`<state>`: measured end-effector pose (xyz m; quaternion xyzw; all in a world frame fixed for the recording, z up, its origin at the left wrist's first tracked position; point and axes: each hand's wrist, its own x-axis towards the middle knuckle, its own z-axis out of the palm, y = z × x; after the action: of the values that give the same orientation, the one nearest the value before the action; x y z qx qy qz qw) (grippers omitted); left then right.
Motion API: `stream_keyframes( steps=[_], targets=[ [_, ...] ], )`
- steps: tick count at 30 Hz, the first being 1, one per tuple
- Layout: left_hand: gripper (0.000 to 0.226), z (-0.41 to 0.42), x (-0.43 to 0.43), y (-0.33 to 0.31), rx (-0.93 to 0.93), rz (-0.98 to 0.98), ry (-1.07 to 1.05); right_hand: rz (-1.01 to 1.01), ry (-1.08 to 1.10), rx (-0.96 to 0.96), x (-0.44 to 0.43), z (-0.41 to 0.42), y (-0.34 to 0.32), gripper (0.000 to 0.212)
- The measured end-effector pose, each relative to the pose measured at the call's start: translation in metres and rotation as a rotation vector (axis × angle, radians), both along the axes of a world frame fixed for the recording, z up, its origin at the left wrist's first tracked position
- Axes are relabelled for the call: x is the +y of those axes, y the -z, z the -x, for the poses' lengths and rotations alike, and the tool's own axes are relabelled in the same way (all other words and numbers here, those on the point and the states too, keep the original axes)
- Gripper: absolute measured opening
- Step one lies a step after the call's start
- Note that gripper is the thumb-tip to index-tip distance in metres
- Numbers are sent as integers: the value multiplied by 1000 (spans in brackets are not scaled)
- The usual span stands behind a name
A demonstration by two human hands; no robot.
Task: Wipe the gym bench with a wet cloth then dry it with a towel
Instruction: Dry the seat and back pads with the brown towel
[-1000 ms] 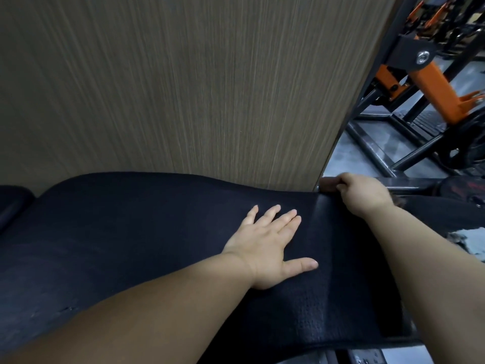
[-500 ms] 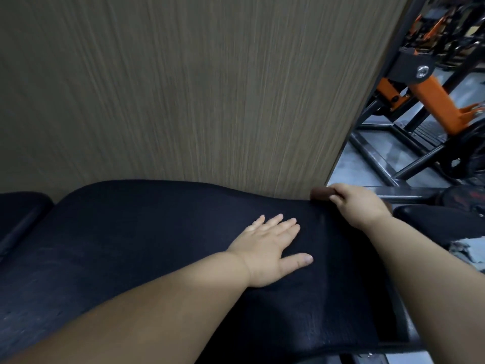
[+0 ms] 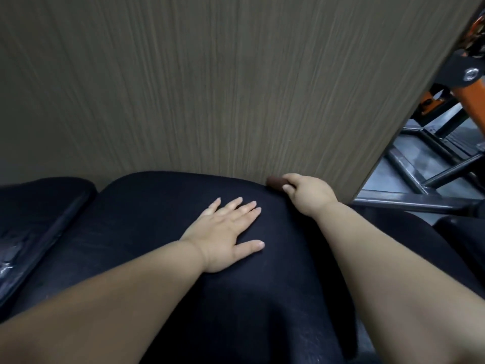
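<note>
Black bench (image 3: 136,232), left hand (image 3: 225,232) flat mid-pad, right hand (image 3: 307,193) gripping edge

A: What is seen on the black worktop (image 3: 147,232)?
B: The left hand (image 3: 225,232) is laid flat on it, fingers spread.
A: And the right hand (image 3: 307,193)?
B: It is closed around a brown handle (image 3: 274,182) at the pad's far edge, beside the wood-grain wall (image 3: 210,88). An orange-and-black frame (image 3: 446,106) is seen at right.
</note>
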<state>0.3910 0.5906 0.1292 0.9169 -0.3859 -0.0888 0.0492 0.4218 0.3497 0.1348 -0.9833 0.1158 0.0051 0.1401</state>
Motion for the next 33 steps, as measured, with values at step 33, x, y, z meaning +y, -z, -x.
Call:
stream_keyframes(
  steps=[33],
  targets=[
    [78,-31,94,3,-7,-8,-38,6,71,61,68,-51,1,36]
  ],
)
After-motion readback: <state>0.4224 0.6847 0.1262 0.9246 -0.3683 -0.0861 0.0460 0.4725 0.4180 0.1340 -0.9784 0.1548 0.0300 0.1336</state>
